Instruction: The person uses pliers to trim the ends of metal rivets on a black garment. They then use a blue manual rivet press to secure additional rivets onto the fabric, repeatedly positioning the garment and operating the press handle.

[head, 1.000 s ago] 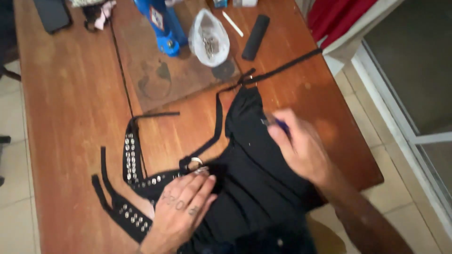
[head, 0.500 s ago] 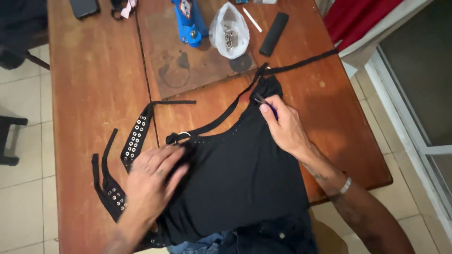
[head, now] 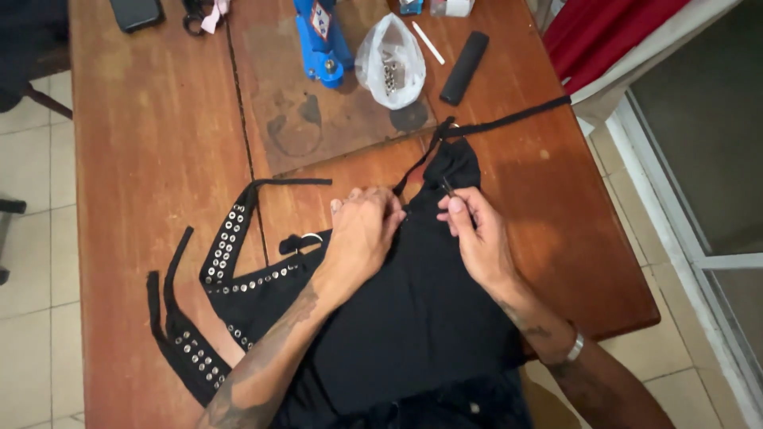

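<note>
A black fabric garment [head: 421, 318] lies spread on the wooden table [head: 159, 159], with studded black straps [head: 226, 246] trailing to its left and a thin strap [head: 509, 119] running up to the right. My left hand [head: 362, 234] presses on the garment's upper edge, fingers curled at the strap. My right hand [head: 473, 230] rests beside it on the fabric, pinching a small thin dark tool [head: 447, 187] between thumb and fingers. A metal ring [head: 308, 238] sits just left of my left hand.
At the table's far side stand a blue press tool [head: 322, 40], a clear bag of metal studs [head: 389, 67], a black cylinder [head: 463, 57], a white stick [head: 427, 43] and a dark brown board [head: 318, 103]. A phone [head: 135, 12] lies far left. Red cloth [head: 612, 36] hangs at right.
My left hand moved from the ring area up and right to the garment's top edge, close beside my right hand. The right hand shifted slightly down along the fabric.
</note>
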